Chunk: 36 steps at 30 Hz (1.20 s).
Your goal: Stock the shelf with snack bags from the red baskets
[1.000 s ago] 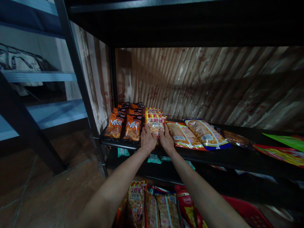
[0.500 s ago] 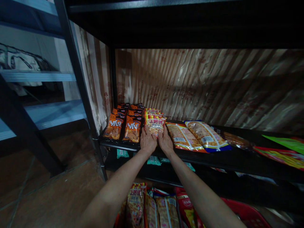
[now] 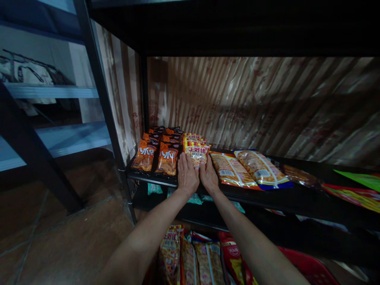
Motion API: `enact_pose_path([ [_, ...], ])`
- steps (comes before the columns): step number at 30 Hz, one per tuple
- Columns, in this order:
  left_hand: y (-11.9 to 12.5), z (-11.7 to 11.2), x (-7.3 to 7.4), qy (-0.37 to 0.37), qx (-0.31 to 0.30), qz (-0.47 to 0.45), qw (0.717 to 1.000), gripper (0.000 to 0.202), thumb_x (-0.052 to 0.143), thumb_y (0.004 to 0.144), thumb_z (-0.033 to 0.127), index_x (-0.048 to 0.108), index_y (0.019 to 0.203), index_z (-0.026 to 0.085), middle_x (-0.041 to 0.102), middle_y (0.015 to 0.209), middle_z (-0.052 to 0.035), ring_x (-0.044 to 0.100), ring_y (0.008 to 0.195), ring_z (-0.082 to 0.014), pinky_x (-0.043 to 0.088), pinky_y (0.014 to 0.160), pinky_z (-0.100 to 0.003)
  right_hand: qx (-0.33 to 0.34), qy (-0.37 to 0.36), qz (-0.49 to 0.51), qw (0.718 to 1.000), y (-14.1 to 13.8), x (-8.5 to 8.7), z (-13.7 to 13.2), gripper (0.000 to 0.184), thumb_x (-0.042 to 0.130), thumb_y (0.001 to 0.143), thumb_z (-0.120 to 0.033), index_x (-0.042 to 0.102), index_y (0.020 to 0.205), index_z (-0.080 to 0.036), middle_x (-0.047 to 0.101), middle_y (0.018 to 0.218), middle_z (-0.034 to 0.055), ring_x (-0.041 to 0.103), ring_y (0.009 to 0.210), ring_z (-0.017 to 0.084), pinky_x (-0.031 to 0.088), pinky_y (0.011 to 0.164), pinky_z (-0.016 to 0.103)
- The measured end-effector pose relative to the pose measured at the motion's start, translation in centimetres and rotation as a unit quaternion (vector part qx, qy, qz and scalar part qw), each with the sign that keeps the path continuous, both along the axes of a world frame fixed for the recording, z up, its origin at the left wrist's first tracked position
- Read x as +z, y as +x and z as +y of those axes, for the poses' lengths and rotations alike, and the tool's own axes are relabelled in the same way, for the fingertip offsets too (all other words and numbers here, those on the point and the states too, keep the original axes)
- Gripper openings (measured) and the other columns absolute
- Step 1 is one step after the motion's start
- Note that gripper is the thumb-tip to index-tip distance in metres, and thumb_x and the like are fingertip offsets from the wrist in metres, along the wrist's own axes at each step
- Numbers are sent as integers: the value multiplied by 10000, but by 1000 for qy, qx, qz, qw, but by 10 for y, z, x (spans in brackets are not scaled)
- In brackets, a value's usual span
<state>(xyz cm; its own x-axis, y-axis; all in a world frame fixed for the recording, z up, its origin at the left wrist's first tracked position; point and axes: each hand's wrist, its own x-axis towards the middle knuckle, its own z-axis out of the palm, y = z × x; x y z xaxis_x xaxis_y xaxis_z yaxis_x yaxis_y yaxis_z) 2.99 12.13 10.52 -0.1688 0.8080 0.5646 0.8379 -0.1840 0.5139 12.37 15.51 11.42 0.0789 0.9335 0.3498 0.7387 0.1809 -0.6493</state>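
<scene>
A yellow and red snack bag [image 3: 196,152] leans at the front of a row of similar bags on the black shelf [image 3: 237,192]. My left hand [image 3: 188,174] lies with fingers stretched flat along the bag's lower left side. On the lower right, my right hand [image 3: 209,174] grips the bag's edge, its thumb on the front and its fingers along the side. Two rows of orange and black snack bags [image 3: 167,158] stand just left of my hands. To the right lie two larger clear-fronted noodle-like snack packs [image 3: 234,170].
Below my arms, a red basket [image 3: 308,263] holds several snack bags [image 3: 172,253]. Small teal packets [image 3: 154,188] lie on the lower shelf. A black upright post [image 3: 118,158] bounds the shelf's left end; blue steps [image 3: 71,138] stand beyond it. A green packet [image 3: 356,179] lies far right.
My left hand's fingers have straightened and flattened against the bag's side. My right hand stays at the bag's right edge. The view has shifted slightly.
</scene>
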Motion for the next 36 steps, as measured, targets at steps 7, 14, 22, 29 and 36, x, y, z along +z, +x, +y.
enact_pose_path([
  [7,0,-36,-12,24,-65,80,994,617,386,850,200,191,1427,100,157,1526,-161,16,1415,-259,141,1137,-521,-22,24,-6,999,1,0,-2,684,182,897,-508,267,1418,-73,404,1416,179,407,1278,298,315,1038,439],
  [14,-4,-43,-16,-21,-56,57,997,624,423,837,221,235,1409,56,163,1507,-225,62,1407,-306,177,1125,-512,6,53,-1,999,6,-3,-10,649,229,894,-462,303,1398,-60,386,1430,176,372,1309,260,278,1076,432],
  [22,-1,-28,4,-96,-12,-48,994,628,356,872,305,207,1421,40,183,1503,-224,161,1397,-291,212,1123,-433,17,40,-3,999,6,-6,-9,640,230,891,-470,310,1400,-90,440,1395,167,443,1257,273,327,1044,464],
  [29,-3,-8,20,-114,8,-79,990,687,393,846,347,204,1419,19,270,1461,-259,254,1367,-313,237,1103,-448,13,13,1,1000,6,-4,-10,683,228,884,-511,277,1416,-85,415,1414,166,445,1255,287,339,1034,447],
  [36,-1,-1,18,-128,28,-89,987,668,374,843,324,206,1420,32,341,1426,-250,386,1297,-309,330,1047,-425,2,-12,-8,1000,5,-1,-10,658,206,896,-502,263,1429,-120,485,1359,156,527,1167,296,408,959,449],
])
